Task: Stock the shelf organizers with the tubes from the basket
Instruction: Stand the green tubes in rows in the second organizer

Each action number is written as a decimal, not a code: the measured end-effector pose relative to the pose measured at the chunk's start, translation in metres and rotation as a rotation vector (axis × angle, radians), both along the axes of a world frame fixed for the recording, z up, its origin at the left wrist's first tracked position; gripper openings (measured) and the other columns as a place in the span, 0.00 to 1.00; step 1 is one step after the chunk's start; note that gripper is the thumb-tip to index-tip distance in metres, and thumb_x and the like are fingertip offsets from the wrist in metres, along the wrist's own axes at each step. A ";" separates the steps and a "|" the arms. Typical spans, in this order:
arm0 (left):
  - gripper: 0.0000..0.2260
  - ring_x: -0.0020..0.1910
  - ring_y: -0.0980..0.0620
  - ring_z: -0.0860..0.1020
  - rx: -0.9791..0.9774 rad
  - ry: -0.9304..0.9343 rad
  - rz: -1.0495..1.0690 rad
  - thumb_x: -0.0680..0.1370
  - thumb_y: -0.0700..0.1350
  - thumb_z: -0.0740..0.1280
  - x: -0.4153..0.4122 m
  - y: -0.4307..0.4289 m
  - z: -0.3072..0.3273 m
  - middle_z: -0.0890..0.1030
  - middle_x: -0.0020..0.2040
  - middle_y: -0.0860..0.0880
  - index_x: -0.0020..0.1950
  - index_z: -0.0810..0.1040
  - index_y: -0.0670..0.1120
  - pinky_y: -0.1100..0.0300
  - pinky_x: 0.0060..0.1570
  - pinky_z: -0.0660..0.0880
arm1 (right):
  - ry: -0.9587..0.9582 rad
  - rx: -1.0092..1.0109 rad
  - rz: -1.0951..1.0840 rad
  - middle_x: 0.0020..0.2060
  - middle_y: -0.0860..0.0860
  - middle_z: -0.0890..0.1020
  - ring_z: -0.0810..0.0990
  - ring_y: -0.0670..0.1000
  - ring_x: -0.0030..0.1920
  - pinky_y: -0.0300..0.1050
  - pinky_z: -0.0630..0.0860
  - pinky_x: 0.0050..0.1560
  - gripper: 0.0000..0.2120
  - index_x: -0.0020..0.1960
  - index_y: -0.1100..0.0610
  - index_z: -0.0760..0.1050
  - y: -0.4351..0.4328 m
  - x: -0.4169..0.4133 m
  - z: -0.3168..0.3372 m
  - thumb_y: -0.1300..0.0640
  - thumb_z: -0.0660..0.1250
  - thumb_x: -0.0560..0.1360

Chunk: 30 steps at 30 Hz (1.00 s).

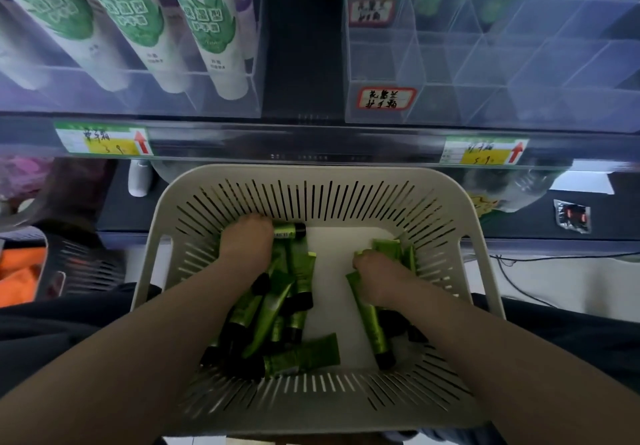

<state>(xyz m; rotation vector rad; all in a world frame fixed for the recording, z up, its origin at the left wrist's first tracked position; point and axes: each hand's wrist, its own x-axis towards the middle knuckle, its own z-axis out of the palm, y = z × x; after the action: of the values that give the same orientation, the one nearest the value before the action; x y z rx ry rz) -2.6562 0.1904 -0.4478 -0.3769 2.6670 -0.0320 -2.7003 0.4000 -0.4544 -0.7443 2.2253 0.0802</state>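
Your basket (311,406) sits close against you, just under the shelf edge, so both arms can drop straight into it. Up on the right, the clear organizer (519,63) shows bare compartments; I judge it is the place to fill. Left grip (247,240) is curled on tubes (292,230) by the far wall, and right grip (375,278) clenches a small bunch, probably to carry several together. More tubes lie loose on the basket floor.
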 end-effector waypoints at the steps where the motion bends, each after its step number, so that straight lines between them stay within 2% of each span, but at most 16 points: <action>1: 0.11 0.54 0.47 0.76 -0.026 -0.015 0.005 0.76 0.40 0.63 0.001 -0.003 0.000 0.77 0.55 0.45 0.58 0.75 0.44 0.54 0.50 0.75 | 0.014 0.008 0.022 0.58 0.58 0.74 0.74 0.55 0.57 0.45 0.74 0.51 0.12 0.58 0.61 0.72 0.000 0.000 -0.001 0.63 0.62 0.75; 8: 0.10 0.54 0.47 0.79 -0.112 -0.082 -0.019 0.79 0.39 0.59 0.003 -0.015 0.007 0.79 0.55 0.46 0.58 0.76 0.44 0.54 0.51 0.76 | 0.099 0.099 0.144 0.59 0.57 0.73 0.74 0.55 0.58 0.44 0.72 0.51 0.16 0.60 0.61 0.71 -0.003 -0.002 -0.006 0.60 0.67 0.74; 13: 0.11 0.54 0.46 0.78 -0.020 -0.084 0.027 0.78 0.37 0.59 0.001 -0.017 0.013 0.78 0.55 0.45 0.59 0.75 0.44 0.53 0.51 0.75 | 0.013 0.100 0.052 0.56 0.57 0.76 0.76 0.54 0.55 0.45 0.77 0.53 0.16 0.58 0.61 0.72 -0.005 -0.005 -0.004 0.61 0.70 0.71; 15: 0.10 0.52 0.46 0.78 0.050 -0.075 0.076 0.77 0.37 0.60 0.001 -0.020 0.016 0.78 0.53 0.45 0.57 0.75 0.43 0.53 0.49 0.76 | -0.027 0.065 -0.039 0.51 0.55 0.77 0.77 0.53 0.54 0.45 0.77 0.51 0.09 0.52 0.60 0.74 -0.004 -0.005 -0.001 0.64 0.68 0.72; 16: 0.10 0.50 0.46 0.78 0.096 -0.061 0.099 0.77 0.37 0.61 0.001 -0.020 0.018 0.79 0.52 0.45 0.56 0.76 0.43 0.53 0.48 0.77 | -0.032 0.041 -0.078 0.45 0.54 0.76 0.76 0.53 0.51 0.44 0.76 0.50 0.05 0.45 0.58 0.73 -0.004 -0.005 0.002 0.65 0.66 0.72; 18: 0.08 0.47 0.47 0.78 0.174 -0.023 0.133 0.77 0.39 0.64 0.002 -0.021 0.023 0.79 0.50 0.45 0.54 0.78 0.43 0.54 0.46 0.77 | -0.026 -0.009 -0.156 0.35 0.51 0.70 0.74 0.51 0.47 0.43 0.74 0.46 0.13 0.34 0.55 0.66 -0.002 -0.004 0.006 0.67 0.63 0.73; 21: 0.04 0.43 0.49 0.75 0.244 0.037 0.141 0.76 0.44 0.67 0.000 -0.016 0.037 0.78 0.45 0.47 0.48 0.78 0.44 0.57 0.42 0.73 | -0.032 -0.067 -0.227 0.31 0.50 0.68 0.74 0.51 0.43 0.41 0.72 0.43 0.17 0.30 0.54 0.64 0.001 -0.003 0.012 0.67 0.61 0.75; 27: 0.05 0.42 0.51 0.75 0.286 0.089 0.108 0.75 0.46 0.69 0.004 -0.007 0.069 0.77 0.42 0.49 0.46 0.78 0.45 0.59 0.40 0.71 | -0.003 -0.130 -0.326 0.32 0.52 0.71 0.74 0.52 0.41 0.39 0.70 0.40 0.15 0.31 0.57 0.67 0.007 -0.001 0.036 0.63 0.61 0.76; 29: 0.06 0.43 0.51 0.75 0.294 0.097 0.108 0.75 0.46 0.69 0.007 -0.005 0.078 0.78 0.42 0.49 0.47 0.80 0.45 0.59 0.40 0.71 | 0.028 -0.165 -0.349 0.36 0.54 0.76 0.76 0.53 0.42 0.41 0.71 0.41 0.12 0.34 0.59 0.73 0.008 0.000 0.049 0.62 0.62 0.76; 30: 0.05 0.42 0.51 0.76 0.297 0.101 0.109 0.75 0.46 0.69 0.009 -0.004 0.083 0.78 0.42 0.49 0.47 0.80 0.46 0.59 0.40 0.71 | 0.044 -0.185 -0.352 0.40 0.54 0.79 0.78 0.53 0.44 0.42 0.74 0.44 0.09 0.39 0.60 0.78 0.009 0.000 0.056 0.61 0.62 0.76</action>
<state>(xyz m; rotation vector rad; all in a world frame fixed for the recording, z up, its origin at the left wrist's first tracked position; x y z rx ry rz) -2.6470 0.1863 -0.3650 -0.4343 2.6893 0.4212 -2.7000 0.4090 -0.3985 -0.4385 2.3947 -0.2878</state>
